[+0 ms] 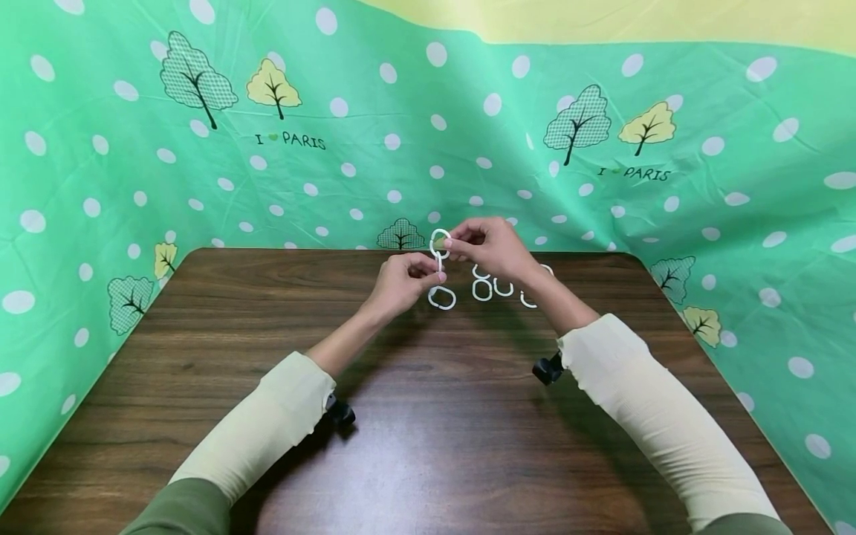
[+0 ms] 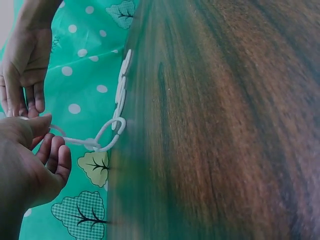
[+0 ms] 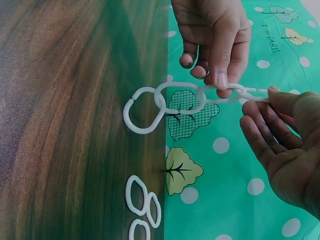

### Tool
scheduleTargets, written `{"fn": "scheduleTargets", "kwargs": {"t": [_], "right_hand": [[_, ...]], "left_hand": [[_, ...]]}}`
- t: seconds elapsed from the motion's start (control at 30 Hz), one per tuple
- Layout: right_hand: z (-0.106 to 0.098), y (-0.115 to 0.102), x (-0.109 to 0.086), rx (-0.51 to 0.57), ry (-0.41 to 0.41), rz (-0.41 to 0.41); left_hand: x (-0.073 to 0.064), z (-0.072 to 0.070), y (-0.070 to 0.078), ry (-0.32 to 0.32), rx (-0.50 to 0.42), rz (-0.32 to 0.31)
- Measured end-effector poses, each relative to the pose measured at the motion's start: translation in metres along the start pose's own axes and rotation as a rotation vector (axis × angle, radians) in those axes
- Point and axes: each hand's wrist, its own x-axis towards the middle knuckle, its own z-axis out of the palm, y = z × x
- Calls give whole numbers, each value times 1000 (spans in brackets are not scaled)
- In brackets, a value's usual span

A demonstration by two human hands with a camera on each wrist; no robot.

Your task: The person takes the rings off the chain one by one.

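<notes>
A chain of several white plastic links (image 3: 142, 131) hangs between and below the two hands. My left hand (image 1: 404, 282) pinches one link of it between thumb and fingertip, over the far part of the table. Slightly higher and to the right, my right hand (image 1: 495, 241) pinches the topmost link (image 1: 440, 232), which is hooked through the link in the left hand. The lowest link (image 1: 441, 307) hangs down at the table's far side. A small break shows in its ring in the right wrist view.
Several loose white links (image 1: 482, 300) lie to the right, partly hidden behind the right forearm. The dark wooden table (image 1: 428, 416) ends just beyond the hands. Behind it hangs a green dotted curtain (image 1: 401, 171). Black wrist mounts (image 1: 547, 369) stick out under both sleeves.
</notes>
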Motion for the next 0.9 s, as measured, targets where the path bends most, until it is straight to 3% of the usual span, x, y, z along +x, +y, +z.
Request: {"fn": "scheduleTargets", "kwargs": {"t": [0.53,0.9], "right_hand": [[3,6,-4,21,-1,25],[8,3,-7,-56,-37,-10]], "left_hand": [[-2,-4,-4,67,-4,-21],[-2,-7,-3,94,-10,-1]]}}
